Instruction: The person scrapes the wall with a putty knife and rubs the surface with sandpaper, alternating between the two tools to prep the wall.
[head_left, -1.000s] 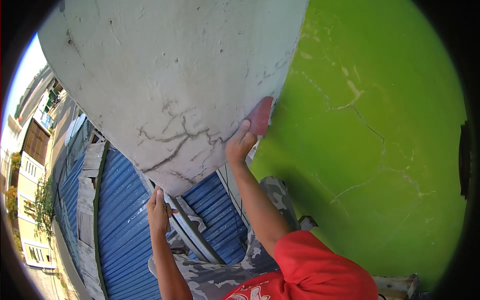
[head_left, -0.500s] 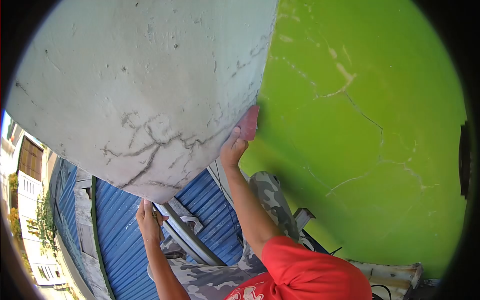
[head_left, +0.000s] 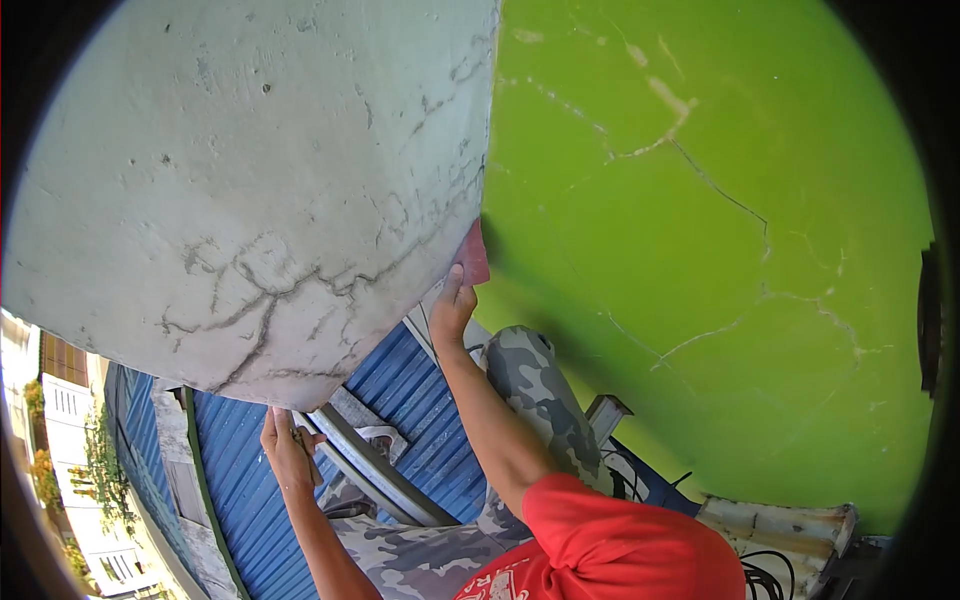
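My right hand [head_left: 453, 310] is closed on a piece of red sandpaper [head_left: 474, 256], pressed at the edge of a cracked whitish slab [head_left: 250, 200] where it meets the green wall [head_left: 700, 250]. The thumb lies over the sandpaper, and its other fingers are partly hidden. Lower left, my left hand [head_left: 288, 448] is at the slab's bottom edge with its fingertips touching or very near it. Its fingers are curled around something small and dark that I cannot make out. Dark branching cracks run across the slab's lower part.
Below is a blue corrugated roof [head_left: 245, 465], crossed by a curved grey pipe [head_left: 375, 475]. My camouflage-covered knee [head_left: 530, 370] is near the green wall. A metal bracket [head_left: 607, 415] and black cables [head_left: 768, 578] are at lower right. Buildings show at far left.
The view has shifted, so the slab and wall cracks appear farther left. My right hand and the sandpaper appear slightly left too, still at the slab's edge. My left hand stays by the bottom edge.
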